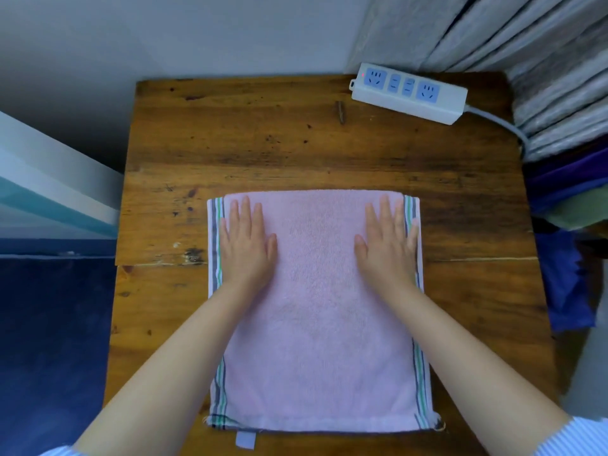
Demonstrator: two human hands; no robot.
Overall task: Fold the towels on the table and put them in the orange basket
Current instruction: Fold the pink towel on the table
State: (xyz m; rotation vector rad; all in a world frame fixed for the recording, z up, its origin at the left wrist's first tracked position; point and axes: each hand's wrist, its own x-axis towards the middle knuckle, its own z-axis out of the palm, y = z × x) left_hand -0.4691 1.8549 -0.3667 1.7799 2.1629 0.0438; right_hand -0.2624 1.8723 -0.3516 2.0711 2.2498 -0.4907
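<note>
Now — pink towel (317, 324) on table (296, 149) | both hands flat on it — left hand (245, 245), right hand (388, 245)

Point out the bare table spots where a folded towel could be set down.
Widest bare wood: the table strip between the pink towel's far edge and the power strip. Narrower strips run left and right of the towel. The middle is taken by the towel under the left hand and right hand.
</note>
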